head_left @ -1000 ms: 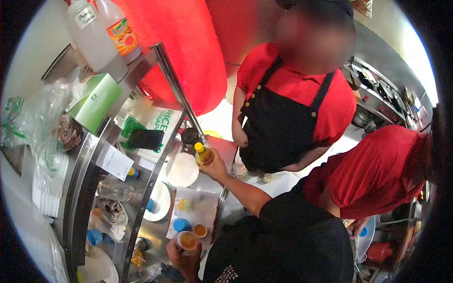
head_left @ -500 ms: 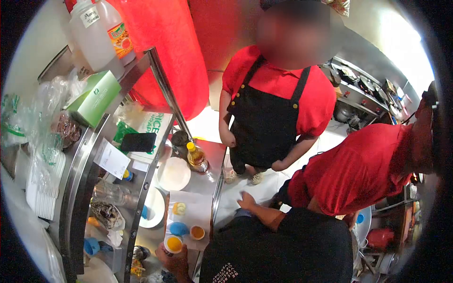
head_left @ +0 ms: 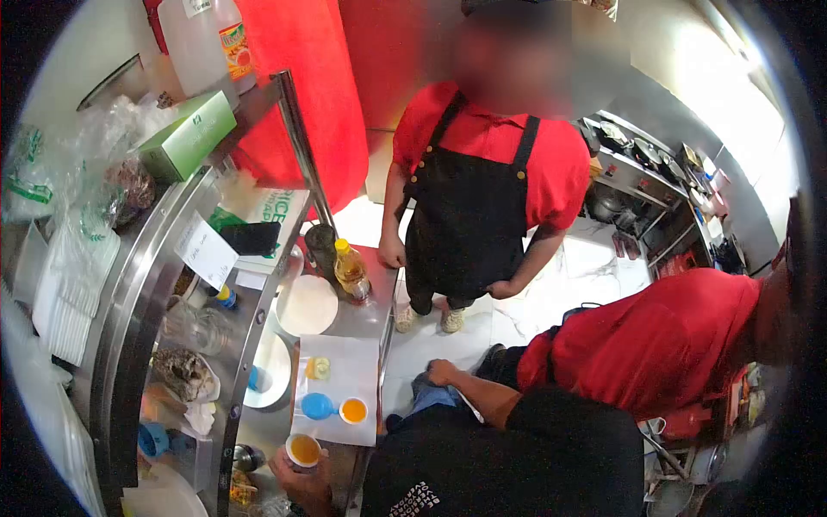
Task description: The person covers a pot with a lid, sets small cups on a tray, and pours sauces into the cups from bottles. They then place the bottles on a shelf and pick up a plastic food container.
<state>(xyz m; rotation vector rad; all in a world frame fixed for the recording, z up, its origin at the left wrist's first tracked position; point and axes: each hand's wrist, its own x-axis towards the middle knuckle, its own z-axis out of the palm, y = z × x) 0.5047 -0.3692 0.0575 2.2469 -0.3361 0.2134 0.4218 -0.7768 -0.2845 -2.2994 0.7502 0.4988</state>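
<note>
My left hand (head_left: 303, 484) grips a small white cup (head_left: 303, 451) of orange-brown liquid at the counter's near edge. Above it, a white paper sheet (head_left: 336, 357) holds a blue measuring scoop (head_left: 317, 406), a second cup (head_left: 353, 411) of orange liquid and a small container (head_left: 318, 369) with pale yellow contents. My right hand (head_left: 443, 372) is beside the blue jeans (head_left: 434, 396), away from the counter. Its fingers look curled, and whatever may be inside them is hidden.
White plates (head_left: 307, 305) and a yellow-capped bottle (head_left: 352, 270) stand on the counter. A steel shelf (head_left: 146, 302) on the left carries a green box (head_left: 188, 136) and a phone (head_left: 250, 239). Two people in red shirts (head_left: 551, 181) stand close by; stoves (head_left: 642, 177) lie behind.
My left hand has moved the cup down and left, off the paper's corner. My right hand's spread fingers have drawn in beside the jeans. The view has shifted slightly.
</note>
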